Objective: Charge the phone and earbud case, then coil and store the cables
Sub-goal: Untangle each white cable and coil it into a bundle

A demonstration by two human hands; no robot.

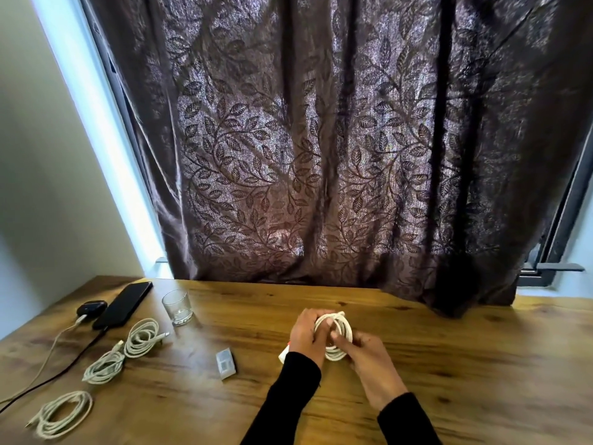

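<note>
A dark leaf-patterned curtain (321, 139) is seen hanging beyond the hands, and a wooden table (449, 348) is spread beneath them. Far to the left of the hands, a black phone (123, 305) and a dark earbud case (91, 307) are laid side by side, each with a cable plugged in and trailing off the near-left edge. Three coiled white cables (141, 337) are set out left of the hands, with a glass tumbler (177, 306) beyond them and a small clear plastic box (225, 362) nearer. A fourth white cable coil (340, 332) is held up just above the table: it is gripped through its loops by the left hand (306, 335), while a strand is pinched by the right hand (369, 354). A white object shows below the left wrist (possibly a charger plug; it cannot be told). The cable is judged light, soft and springy, so the loops may slip apart if released. It would best be taken hold of across the whole bundle, not by a single strand.
</note>
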